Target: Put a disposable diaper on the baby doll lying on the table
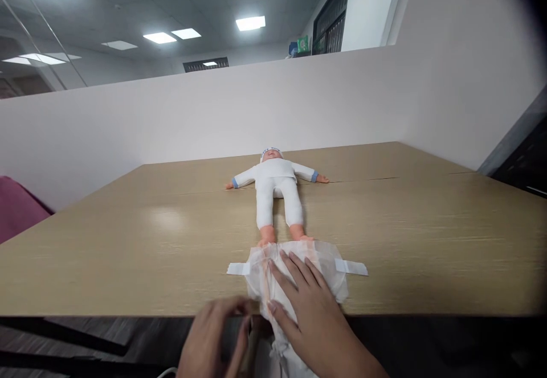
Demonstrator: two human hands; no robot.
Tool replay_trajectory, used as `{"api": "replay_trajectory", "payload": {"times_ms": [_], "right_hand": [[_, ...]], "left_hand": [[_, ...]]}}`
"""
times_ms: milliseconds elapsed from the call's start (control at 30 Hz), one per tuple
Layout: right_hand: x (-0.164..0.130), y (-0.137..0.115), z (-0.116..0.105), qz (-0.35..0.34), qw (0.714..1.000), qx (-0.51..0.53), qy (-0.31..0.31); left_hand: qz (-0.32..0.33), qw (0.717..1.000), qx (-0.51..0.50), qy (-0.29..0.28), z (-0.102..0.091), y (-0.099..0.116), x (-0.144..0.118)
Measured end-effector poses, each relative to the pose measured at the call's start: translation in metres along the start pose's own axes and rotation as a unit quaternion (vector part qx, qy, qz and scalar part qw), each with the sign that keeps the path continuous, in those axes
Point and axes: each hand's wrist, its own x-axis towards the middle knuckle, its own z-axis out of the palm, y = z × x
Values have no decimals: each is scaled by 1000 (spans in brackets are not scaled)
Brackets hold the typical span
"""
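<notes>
A baby doll (277, 184) in white clothes with blue cuffs lies on its back, arms spread, its feet toward me. Below its feet a white diaper (337, 253) is spread out, with a tape tab sticking out on each side. Its near end hangs over the table's front edge. My right hand (310, 304) lies flat on the diaper, fingers stretched out. My left hand (217, 332) is just left of the diaper at the edge, its fingers curved and apart, slightly blurred, with nothing visible in them.
The wooden table (128, 241) stands against a white partition (205, 116). Something pink (21, 210) is at the left edge. A dark object (521, 156) stands beyond the table's right side. Below the front edge, dark bars (64, 332) show above the floor.
</notes>
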Motion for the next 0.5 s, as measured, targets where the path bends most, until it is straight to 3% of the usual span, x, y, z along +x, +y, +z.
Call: {"api": "replay_trajectory", "payload": {"times_ms": [133, 267, 367, 500], "right_hand": [[4, -1, -10, 3, 1000, 7, -8], [9, 3, -18, 2, 1000, 15, -4], [9, 8, -17, -10, 1000, 14, 3], [7, 13, -13, -24, 1000, 7, -1]], "left_hand": [[110, 983, 145, 14, -21, -29, 84], [157, 946, 267, -91, -14, -45, 158], [235, 898, 327, -177, -2, -36, 196], [362, 830, 342, -251, 18, -15, 222]]}}
